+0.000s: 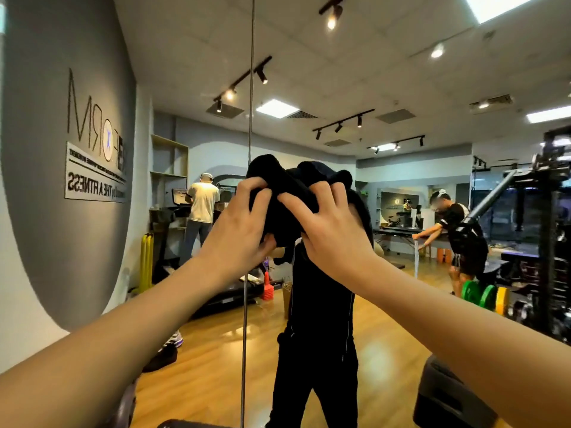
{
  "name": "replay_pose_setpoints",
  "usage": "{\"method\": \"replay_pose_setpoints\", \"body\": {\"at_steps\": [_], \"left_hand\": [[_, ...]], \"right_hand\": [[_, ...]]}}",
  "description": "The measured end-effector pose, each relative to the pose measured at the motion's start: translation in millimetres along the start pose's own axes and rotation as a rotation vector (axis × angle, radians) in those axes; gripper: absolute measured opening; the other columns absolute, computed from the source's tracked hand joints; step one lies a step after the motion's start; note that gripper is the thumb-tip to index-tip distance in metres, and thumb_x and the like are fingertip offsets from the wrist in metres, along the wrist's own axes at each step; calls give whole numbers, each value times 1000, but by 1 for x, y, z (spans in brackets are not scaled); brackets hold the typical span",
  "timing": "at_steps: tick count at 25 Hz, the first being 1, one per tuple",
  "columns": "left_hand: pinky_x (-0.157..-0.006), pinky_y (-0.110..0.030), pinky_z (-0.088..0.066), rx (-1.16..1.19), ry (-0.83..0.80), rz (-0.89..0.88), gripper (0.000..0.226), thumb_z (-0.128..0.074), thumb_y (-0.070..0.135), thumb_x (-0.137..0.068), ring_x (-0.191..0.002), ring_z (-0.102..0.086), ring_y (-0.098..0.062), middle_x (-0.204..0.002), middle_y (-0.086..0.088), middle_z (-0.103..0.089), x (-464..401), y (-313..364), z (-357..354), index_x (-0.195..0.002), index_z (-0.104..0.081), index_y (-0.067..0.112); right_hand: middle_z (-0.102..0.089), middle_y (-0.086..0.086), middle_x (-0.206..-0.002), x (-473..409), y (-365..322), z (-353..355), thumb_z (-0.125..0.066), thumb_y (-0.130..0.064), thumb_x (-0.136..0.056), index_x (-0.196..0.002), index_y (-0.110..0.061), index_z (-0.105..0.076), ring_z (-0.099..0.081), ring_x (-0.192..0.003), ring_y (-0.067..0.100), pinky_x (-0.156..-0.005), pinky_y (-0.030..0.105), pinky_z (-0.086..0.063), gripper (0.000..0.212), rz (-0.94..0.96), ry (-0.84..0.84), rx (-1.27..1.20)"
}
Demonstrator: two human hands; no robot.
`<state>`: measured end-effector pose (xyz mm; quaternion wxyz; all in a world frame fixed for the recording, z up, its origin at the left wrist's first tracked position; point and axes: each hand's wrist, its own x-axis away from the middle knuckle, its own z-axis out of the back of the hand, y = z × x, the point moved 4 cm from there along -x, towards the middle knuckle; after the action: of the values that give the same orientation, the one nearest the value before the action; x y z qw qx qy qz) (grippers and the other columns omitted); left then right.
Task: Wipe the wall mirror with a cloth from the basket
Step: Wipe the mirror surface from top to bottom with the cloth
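- Black cloth (pixel 279 193), bunched into a thick wad, held up at head height against the wall mirror (pixel 401 242), just right of the vertical seam (pixel 248 211) between two panes.
- Lay straight ahead of both hands, between palms and glass; no reach needed, only pressure and a sweep.
- Long axis of the wad slanted, from upper left down toward lower right.
- Left hand (pixel 239 225): fingers curled over the cloth's upper left edge, thumb tucked beneath, gripping it.
- Right hand (pixel 330 230): fingers splayed and bent, tips dug into the cloth's middle, pressing it toward the glass while clutching the fabric.
- Both hands equally near the cloth and almost touching one another across it; neither arm clearly the leader.
- Contact of cloth with glass judged likely, yet not provable from this angle, since the wad hid its own far face.
- Glass stretched well beyond the wad toward every edge, so most of the wiping probably remained.
- Basket not in view.
- Reflected only: a gym floor, weight plates (pixel 485 296), two other people at work.
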<state>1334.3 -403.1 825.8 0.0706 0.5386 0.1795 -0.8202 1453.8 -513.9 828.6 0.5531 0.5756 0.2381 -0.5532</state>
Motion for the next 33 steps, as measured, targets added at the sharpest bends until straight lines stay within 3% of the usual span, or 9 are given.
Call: {"method": "replay_pose_setpoints", "body": {"at_steps": [3,5,11,15,19,25,33], "left_hand": [[-84,-41,-58,22,-54,-13,73,-83,18,-75,-106,-59,-38,-141,-14,-30,-56,17,60,-136,-44,2],[-87,-42,-57,42,-78,-24,74,-83,18,-77,-108,-59,-38,-142,-15,-30,-93,39,112,-137,-42,3],[-92,-45,-55,11,-81,-45,70,-78,23,-80,-115,-57,-41,-143,-16,-30,-170,120,278,-137,-43,3],[-92,-46,-55,1,-71,-41,69,-80,22,-80,-114,-56,-40,-143,-16,-30,-192,151,356,-136,-44,3],[-97,-45,-54,12,-103,-75,69,-81,15,-79,-119,-54,-39,-144,-15,-28,-197,159,405,-136,-43,4],[-89,-48,-56,54,-71,-115,69,-78,8,-78,-111,-54,-41,-144,-14,-25,-195,136,482,-136,-40,8],[-85,-50,-57,81,-107,-136,65,-76,8,-82,-110,-54,-44,-145,-19,-27,-136,85,555,-136,-39,7]], "right_hand": [[-47,19,-123,-49,18,63,-72,-7,-79,-138,-19,-53,-37,-109,37,-74,50,-56,63,-24,-28,-1],[-43,16,-123,-81,28,119,-77,0,-74,-138,-21,-50,-36,-109,36,-75,49,-55,72,-33,-46,5],[-38,14,-124,-158,37,296,-76,0,-77,-139,-23,-44,-38,-110,39,-73,53,-55,73,1,-52,4],[-38,13,-122,-189,26,376,-78,3,-75,-139,-23,-45,-38,-109,38,-70,51,-56,76,16,-46,5],[-38,13,-120,-204,3,415,-77,1,-74,-139,-23,-44,-39,-107,39,-68,52,-56,77,-38,-59,24],[-40,16,-126,-243,-55,468,-72,-5,-84,-143,-21,-46,-34,-113,38,-75,53,-56,66,-98,-79,60],[-40,17,-128,-269,-158,492,-69,-5,-86,-144,-21,-44,-34,-115,40,-72,55,-56,66,-107,-176,117]]}}
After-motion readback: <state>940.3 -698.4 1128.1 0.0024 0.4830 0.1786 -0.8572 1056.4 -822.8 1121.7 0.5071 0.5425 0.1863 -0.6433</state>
